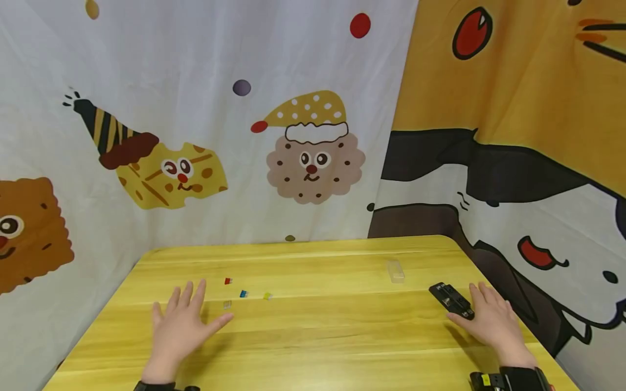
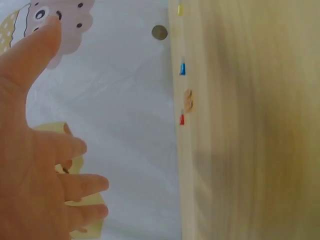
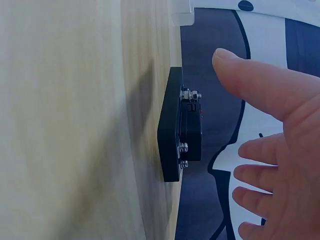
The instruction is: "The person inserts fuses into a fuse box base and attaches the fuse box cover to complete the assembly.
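Black strap (image 1: 523, 378) at its wrist, the right hand (image 1: 494, 320) hovers loose and empty near the black block (image 1: 451, 300); the left hand (image 1: 181, 328), fingers spread, holds nothing beside the red piece (image 1: 228, 281), blue piece (image 1: 243, 294), yellow piece (image 1: 267, 296) and pale piece (image 1: 227, 304) on the table (image 1: 332, 336). It looks like a ready pose — nothing gripped yet — and lifting a piece would call for a fine pinch. Farther off sits a clear box (image 1: 396, 271), its contents, like the pale piece's shape, hard to make out.
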A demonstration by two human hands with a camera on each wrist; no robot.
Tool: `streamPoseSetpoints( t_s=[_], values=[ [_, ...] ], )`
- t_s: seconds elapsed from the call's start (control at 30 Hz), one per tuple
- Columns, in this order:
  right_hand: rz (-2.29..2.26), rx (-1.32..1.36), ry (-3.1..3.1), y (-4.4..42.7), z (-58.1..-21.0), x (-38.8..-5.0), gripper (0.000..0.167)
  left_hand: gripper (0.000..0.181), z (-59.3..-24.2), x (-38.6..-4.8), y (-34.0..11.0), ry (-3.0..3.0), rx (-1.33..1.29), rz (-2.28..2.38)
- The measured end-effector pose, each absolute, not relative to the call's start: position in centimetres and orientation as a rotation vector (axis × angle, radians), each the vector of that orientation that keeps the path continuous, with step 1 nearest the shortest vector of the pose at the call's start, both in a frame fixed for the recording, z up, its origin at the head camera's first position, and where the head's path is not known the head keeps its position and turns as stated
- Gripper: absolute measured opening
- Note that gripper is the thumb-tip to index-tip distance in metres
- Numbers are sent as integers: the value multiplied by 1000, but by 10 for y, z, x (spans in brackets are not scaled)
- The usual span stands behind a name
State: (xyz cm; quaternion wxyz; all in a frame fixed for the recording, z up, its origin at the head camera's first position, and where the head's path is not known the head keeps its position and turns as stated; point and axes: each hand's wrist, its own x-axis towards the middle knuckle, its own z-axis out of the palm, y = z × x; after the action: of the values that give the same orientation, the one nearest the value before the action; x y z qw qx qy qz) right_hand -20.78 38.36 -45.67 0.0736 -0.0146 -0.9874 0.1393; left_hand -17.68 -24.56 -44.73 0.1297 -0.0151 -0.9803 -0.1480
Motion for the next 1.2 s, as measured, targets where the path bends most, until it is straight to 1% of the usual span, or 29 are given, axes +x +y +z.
streamPoseSetpoints(
  t_s=[0.23,0.6,0.77,0.9,1.1,1.2],
  values=[
    [442,-4,-2953,384,-455,-211,106,108,-451,-182,-236,-2759,-89,-432],
    [471,-71,-3040,389,-458,-217,106,107,-461,-190,-221,-2711,-169,-485],
    [461,-69,-3044,392,-461,-220,101,106,-463,-193,-215,-2720,-201,-490],
    [455,-78,-3080,394,-464,-224,95,107,-463,-194,-209,-2727,-215,-500],
    [460,-76,-3137,396,-467,-225,79,106,-464,-193,-200,-2751,-229,-507],
    [473,-93,-3144,396,-467,-226,78,105,-463,-193,-196,-2758,-245,-506]
  ],
)
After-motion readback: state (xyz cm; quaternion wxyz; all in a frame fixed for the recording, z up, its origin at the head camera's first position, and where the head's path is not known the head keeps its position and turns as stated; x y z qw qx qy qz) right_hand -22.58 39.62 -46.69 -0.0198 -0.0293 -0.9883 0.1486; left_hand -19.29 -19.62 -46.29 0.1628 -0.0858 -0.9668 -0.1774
